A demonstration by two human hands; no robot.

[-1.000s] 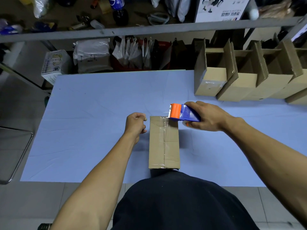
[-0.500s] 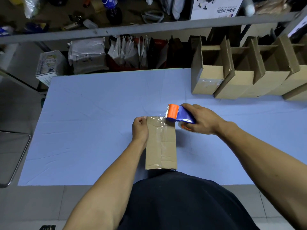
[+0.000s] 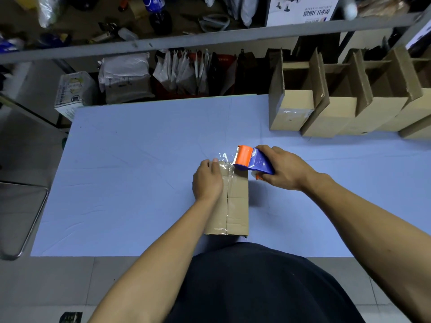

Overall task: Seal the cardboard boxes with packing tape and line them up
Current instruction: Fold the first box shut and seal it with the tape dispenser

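We pin the cardboard box (image 3: 235, 201) flat at the desk (image 3: 130, 173) front edge with left hand (image 3: 207, 180) fingers on the tape end, right hand (image 3: 284, 169) gripping the tape dispenser (image 3: 250, 159) past its far edge, probably to tear cleanly.

A pale blue table top (image 3: 130, 173) stands on a floor of large grey tiles (image 3: 70, 283), with a metal-framed chair (image 3: 21, 213) just off its left edge. Behind the table runs a grey metal shelf (image 3: 210, 40), its upper level crowded with bottles, bags and a printed white carton (image 3: 300, 8). Under the shelf sit wrapped white parcels (image 3: 126, 78) and a row of upright plastic bags (image 3: 184, 71), all in dim, even indoor light.
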